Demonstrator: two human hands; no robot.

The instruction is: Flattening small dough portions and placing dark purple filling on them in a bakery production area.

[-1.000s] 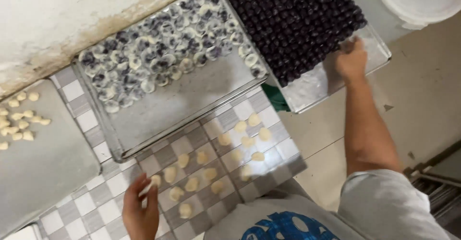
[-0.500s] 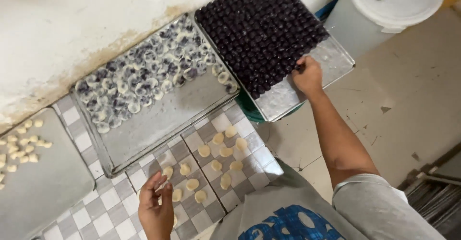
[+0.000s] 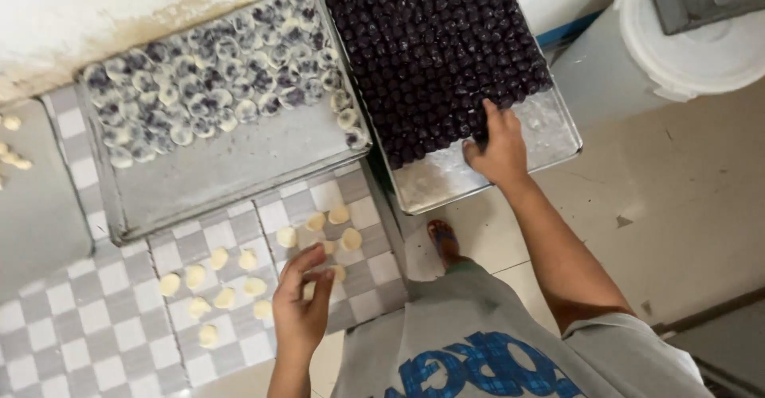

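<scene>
Looking down from head height, we see nearest to us the left hand, its fingers loosely curled over a grey-and-white checked cloth that covers the work surface. The fingertips pinch at one small pale dough disc; how firmly they hold it we cannot tell. More pale discs lie scattered on the cloth around that hand, some to its left and some just beyond it.

Farther out, the right arm stretches forward to a metal tray that sticks out past the edge of the surface. The right hand rests at the near edge of a dense block of dark purple balls filling most of that tray. Its fingers are bent down onto the balls in the closest row, and we cannot tell whether they have closed on one.

Beside this tray, to the left, a second metal tray carries rows of pale wrapped pieces with dark filling showing through, ranged along its far side against the white wall. At far right stands a white lidded bucket on the floor.
</scene>
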